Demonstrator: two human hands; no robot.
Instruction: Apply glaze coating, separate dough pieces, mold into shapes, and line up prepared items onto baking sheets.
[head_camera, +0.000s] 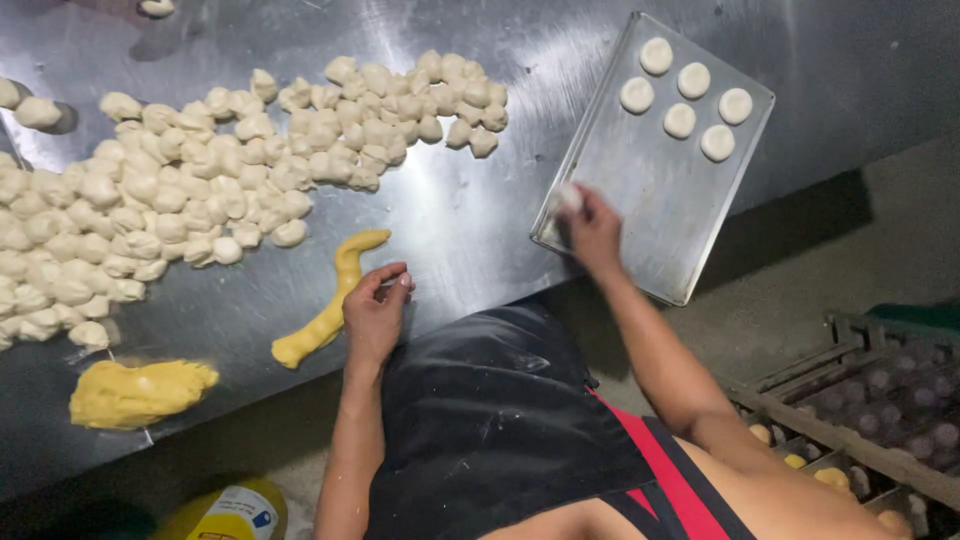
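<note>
Black apron (500, 420) hangs closest. At three o'clock, the right hand (593, 228) closes around a pale dough ball (567, 199) over the tray (640, 200); it looks soft and light, best cupped gently. Left hand (375, 312), loosely curled and holding nothing, rests beside the yellow dough strip (330, 305) on the worktop (480, 230).

It was a bakery's production room rather than a home kitchen. A broad stainless-steel worktable (470, 230) was heaped with dozens of small pale dough lumps (190, 190), far more than a household makes. A rectangular metal baking tray (650, 200) carried six round flattened dough discs (690, 95). A rope of yellow filling (330, 300) and a yellow paste mound (135, 392) lay nearby. Wooden crates (860, 420) stood on the bare concrete floor (830, 260).
</note>
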